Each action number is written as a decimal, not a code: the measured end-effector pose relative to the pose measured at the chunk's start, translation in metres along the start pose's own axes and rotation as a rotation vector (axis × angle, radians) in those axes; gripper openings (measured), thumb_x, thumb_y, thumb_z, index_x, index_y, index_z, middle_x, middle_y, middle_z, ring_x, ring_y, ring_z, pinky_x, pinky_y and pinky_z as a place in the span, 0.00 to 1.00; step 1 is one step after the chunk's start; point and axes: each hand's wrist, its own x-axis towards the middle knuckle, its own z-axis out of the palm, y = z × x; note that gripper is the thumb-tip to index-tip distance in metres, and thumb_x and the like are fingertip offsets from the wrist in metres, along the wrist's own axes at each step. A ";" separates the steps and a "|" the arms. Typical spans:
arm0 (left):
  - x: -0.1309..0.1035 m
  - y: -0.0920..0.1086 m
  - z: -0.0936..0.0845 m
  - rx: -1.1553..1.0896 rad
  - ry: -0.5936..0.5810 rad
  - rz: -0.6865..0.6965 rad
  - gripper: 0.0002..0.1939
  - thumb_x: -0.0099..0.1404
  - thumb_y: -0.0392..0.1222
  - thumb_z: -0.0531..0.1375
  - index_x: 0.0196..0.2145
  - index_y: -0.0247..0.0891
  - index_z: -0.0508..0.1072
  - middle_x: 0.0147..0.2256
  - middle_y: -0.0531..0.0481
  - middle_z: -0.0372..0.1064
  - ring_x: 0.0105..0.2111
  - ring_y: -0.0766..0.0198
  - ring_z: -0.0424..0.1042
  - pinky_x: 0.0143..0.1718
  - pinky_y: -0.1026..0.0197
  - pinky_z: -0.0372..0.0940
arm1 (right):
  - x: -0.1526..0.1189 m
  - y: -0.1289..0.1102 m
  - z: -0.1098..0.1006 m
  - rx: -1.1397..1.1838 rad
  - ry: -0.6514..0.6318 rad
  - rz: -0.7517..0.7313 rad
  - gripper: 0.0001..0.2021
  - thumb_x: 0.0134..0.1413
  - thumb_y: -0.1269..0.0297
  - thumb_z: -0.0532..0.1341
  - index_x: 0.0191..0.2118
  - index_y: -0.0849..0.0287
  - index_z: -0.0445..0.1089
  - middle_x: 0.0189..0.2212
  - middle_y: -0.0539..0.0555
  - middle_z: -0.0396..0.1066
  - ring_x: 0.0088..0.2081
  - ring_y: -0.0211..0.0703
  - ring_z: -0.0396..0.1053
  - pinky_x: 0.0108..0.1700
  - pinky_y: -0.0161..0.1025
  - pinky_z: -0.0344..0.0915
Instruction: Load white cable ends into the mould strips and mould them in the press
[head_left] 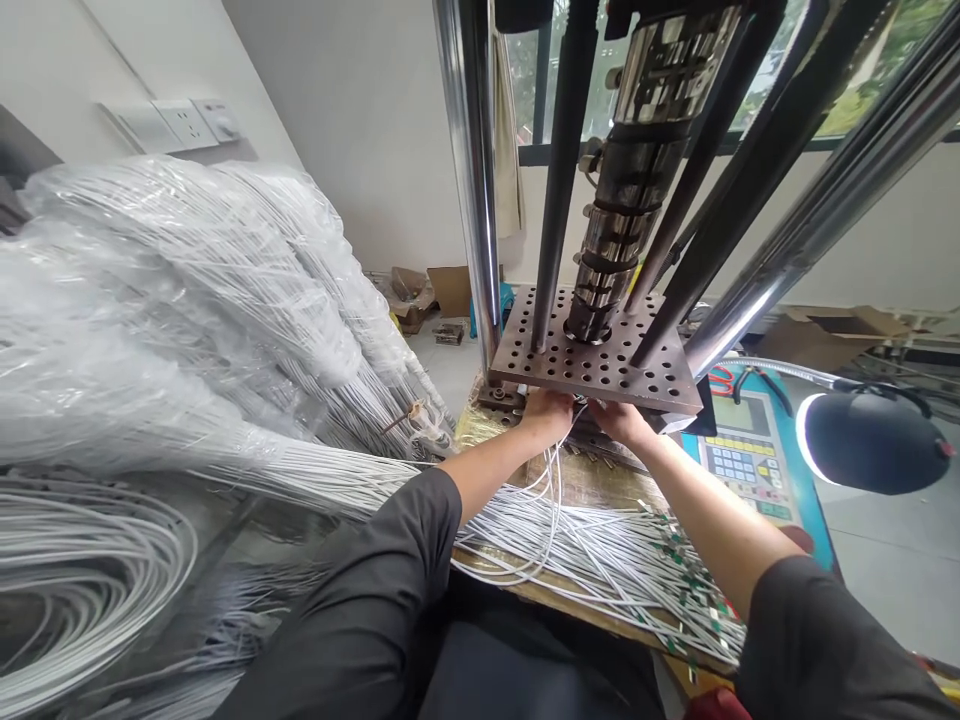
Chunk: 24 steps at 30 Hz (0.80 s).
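Both hands reach under the front edge of a perforated metal plate (600,370) on a machine with steel columns. My left hand (549,412) is partly covered by the plate, and its fingers are hidden. Close beside it on the right, my right hand (619,420) also has its fingertips out of sight. White cables (555,490) hang down from between the two hands; which hand has hold of them cannot be made out. Below, a spread of white cables (585,550) with green and metal ends lies across the worktable (600,482).
Plastic-wrapped cable bundles (187,280) fill the left side, above a coiled cable bundle (97,580). At right are a control panel (742,460) and a black lamp (874,440). Cardboard boxes (832,335) stand on the floor behind.
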 end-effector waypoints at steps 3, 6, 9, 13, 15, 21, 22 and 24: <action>0.008 -0.002 -0.001 0.038 0.030 -0.011 0.19 0.74 0.38 0.50 0.55 0.35 0.75 0.55 0.38 0.75 0.59 0.52 0.70 0.64 0.50 0.61 | -0.007 0.005 0.007 -0.005 -0.018 -0.044 0.19 0.59 0.67 0.55 0.51 0.53 0.78 0.45 0.57 0.80 0.52 0.57 0.75 0.58 0.53 0.70; 0.009 -0.003 0.002 0.069 0.032 -0.006 0.18 0.73 0.37 0.52 0.55 0.32 0.75 0.55 0.36 0.74 0.58 0.49 0.71 0.64 0.49 0.62 | -0.012 0.011 0.009 -0.010 -0.022 -0.102 0.22 0.55 0.67 0.55 0.51 0.52 0.79 0.48 0.56 0.80 0.55 0.55 0.74 0.62 0.50 0.67; 0.001 -0.008 0.007 0.083 0.008 0.032 0.16 0.73 0.37 0.53 0.50 0.32 0.78 0.52 0.36 0.75 0.57 0.47 0.71 0.63 0.47 0.62 | -0.013 0.020 0.011 -0.015 -0.022 -0.133 0.22 0.54 0.66 0.56 0.52 0.54 0.79 0.49 0.57 0.79 0.55 0.56 0.74 0.61 0.50 0.68; -0.022 -0.026 0.009 0.019 0.094 0.084 0.18 0.75 0.43 0.52 0.54 0.37 0.76 0.54 0.41 0.75 0.58 0.53 0.71 0.65 0.47 0.62 | -0.009 0.033 0.016 -0.007 -0.014 -0.146 0.22 0.51 0.66 0.57 0.51 0.57 0.78 0.45 0.58 0.81 0.51 0.57 0.75 0.59 0.53 0.70; -0.029 -0.034 0.009 -0.035 0.217 0.050 0.19 0.76 0.44 0.51 0.56 0.38 0.75 0.53 0.43 0.76 0.56 0.56 0.71 0.65 0.49 0.62 | -0.007 0.038 0.019 -0.003 -0.001 -0.151 0.24 0.51 0.68 0.56 0.53 0.57 0.77 0.43 0.57 0.81 0.49 0.55 0.76 0.55 0.51 0.73; -0.016 -0.036 0.007 0.053 0.205 -0.018 0.17 0.75 0.44 0.52 0.47 0.40 0.81 0.45 0.45 0.79 0.49 0.54 0.76 0.55 0.48 0.68 | 0.001 0.031 0.022 -0.036 0.007 -0.214 0.24 0.51 0.69 0.54 0.53 0.57 0.77 0.50 0.58 0.78 0.54 0.58 0.72 0.58 0.51 0.70; -0.013 -0.036 0.007 0.089 0.186 -0.003 0.17 0.75 0.43 0.52 0.44 0.40 0.81 0.43 0.44 0.79 0.48 0.54 0.76 0.54 0.48 0.69 | 0.002 0.028 0.022 -0.053 0.001 -0.237 0.25 0.51 0.69 0.55 0.54 0.57 0.77 0.52 0.58 0.77 0.55 0.59 0.71 0.58 0.51 0.69; -0.013 -0.039 0.007 0.159 0.161 0.044 0.17 0.75 0.41 0.51 0.42 0.39 0.81 0.41 0.43 0.79 0.47 0.52 0.76 0.53 0.47 0.69 | 0.003 0.022 0.023 -0.115 -0.001 -0.288 0.27 0.50 0.69 0.56 0.57 0.56 0.75 0.55 0.57 0.76 0.57 0.59 0.69 0.59 0.51 0.68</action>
